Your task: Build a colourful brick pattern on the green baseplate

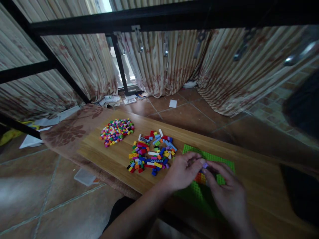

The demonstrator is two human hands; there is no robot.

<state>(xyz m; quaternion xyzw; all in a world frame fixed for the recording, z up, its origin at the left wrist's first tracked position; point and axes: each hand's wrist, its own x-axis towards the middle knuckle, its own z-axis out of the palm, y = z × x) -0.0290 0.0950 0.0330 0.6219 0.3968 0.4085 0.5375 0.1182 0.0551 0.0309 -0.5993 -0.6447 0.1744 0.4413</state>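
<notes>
A green studded baseplate (pixel 224 162) lies on a wooden board (pixel 119 159). Both my hands are over it. My left hand (pixel 183 171) and my right hand (pixel 225 189) meet with fingers pinched around a small purple brick (pixel 205 165). Below the fingers, a few orange and yellow bricks (pixel 200 178) sit on the plate. A loose pile of mixed coloured bricks (pixel 152 154) lies just left of my left hand. Farther left is a heap of tiny coloured bricks (pixel 116 131).
The board rests on a brown flowered cloth (pixel 67 131) above a tiled floor (pixel 30 186). Striped curtains (pixel 169 63) hang behind, with papers (pixel 109 99) at their foot. A black metal frame (pixel 149 18) crosses overhead. A clear plastic lid (pixel 85 176) lies on the floor.
</notes>
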